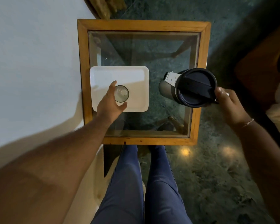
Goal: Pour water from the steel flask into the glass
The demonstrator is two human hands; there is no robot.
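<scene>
Head view: 2 legs [142, 183] in blue are nearest, at the table [144, 25] edge. The left hand [111, 101] curls fingers and thumb round the glass [121, 94], which stands upright on a white tray [120, 73]. The right hand [228, 102] grips the flask [192, 88] at its lid end, right of the tray. The flask is tilted and perhaps lifted off the tabletop.

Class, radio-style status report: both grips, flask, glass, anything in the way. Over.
Left grip cups clear drinking glass on white square tray. Right grip holds steel flask by handle. Black round lid on flask, blocks pouring.
</scene>
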